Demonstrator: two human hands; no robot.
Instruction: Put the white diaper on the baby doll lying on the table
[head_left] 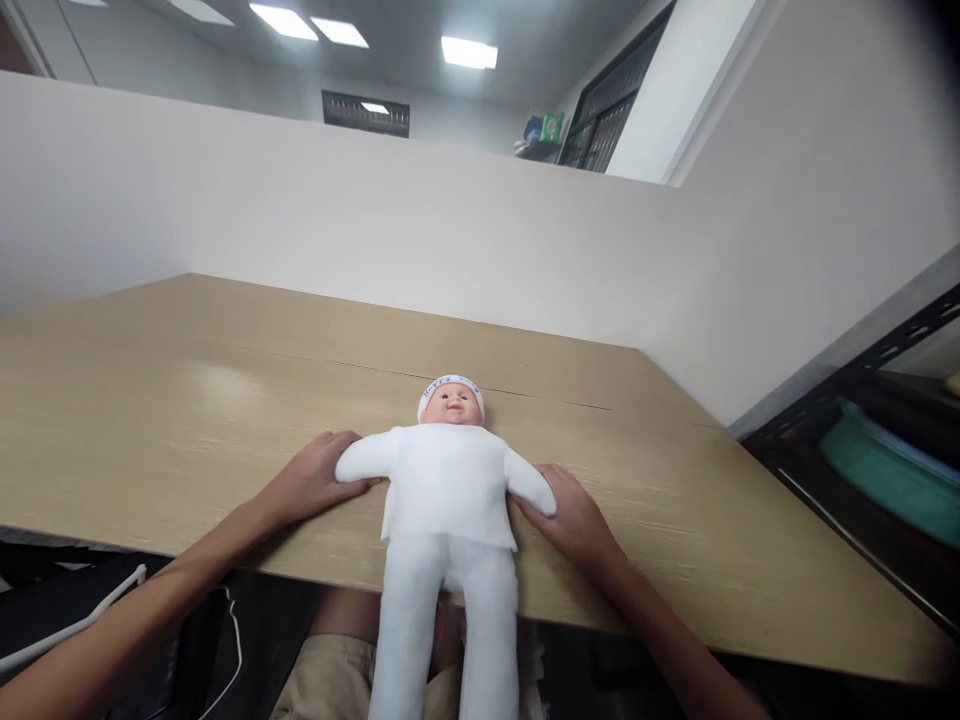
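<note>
A baby doll (450, 480) in a white top, white trousers and a white cap with blue lettering lies face up on the wooden table. Its legs reach over the front edge towards me. My left hand (324, 472) is closed around the doll's sleeve on the left side, fingers underneath. On the other side, my right hand (568, 508) grips the opposite sleeve near its end. Both doll arms are spread outward, and its hands do not show.
The wooden table (225, 430) meets a low white wall (360, 220) at the back. To the right stands a dark metal rack (840, 500) with a green item (892, 470). White cables (82, 625) hang below the front edge at the left.
</note>
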